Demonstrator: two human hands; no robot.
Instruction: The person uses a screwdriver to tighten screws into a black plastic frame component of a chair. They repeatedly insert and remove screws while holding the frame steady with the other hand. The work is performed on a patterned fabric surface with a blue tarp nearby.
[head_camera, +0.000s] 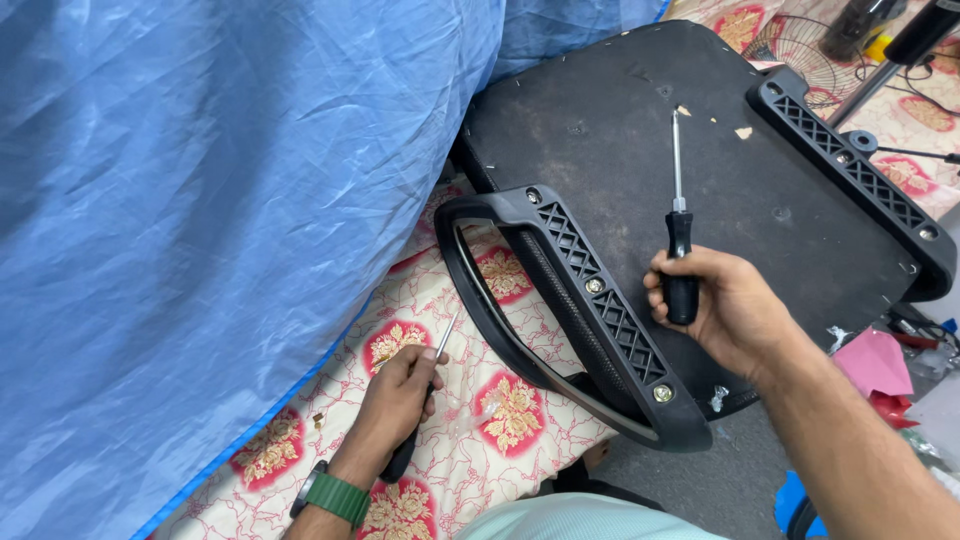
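Nearest the camera, left hand with green watch strap is clenched round a small screwdriver, resting on the floral bedsheet. Right hand grasps a second, longer screwdriver by its black handle, shaft pointing away, tip over the upturned chair seat base. Two screwdrivers total. Two black plastic armrests: near one just left of the right hand, far one on the opposite edge. Blue tarp covers the left side.
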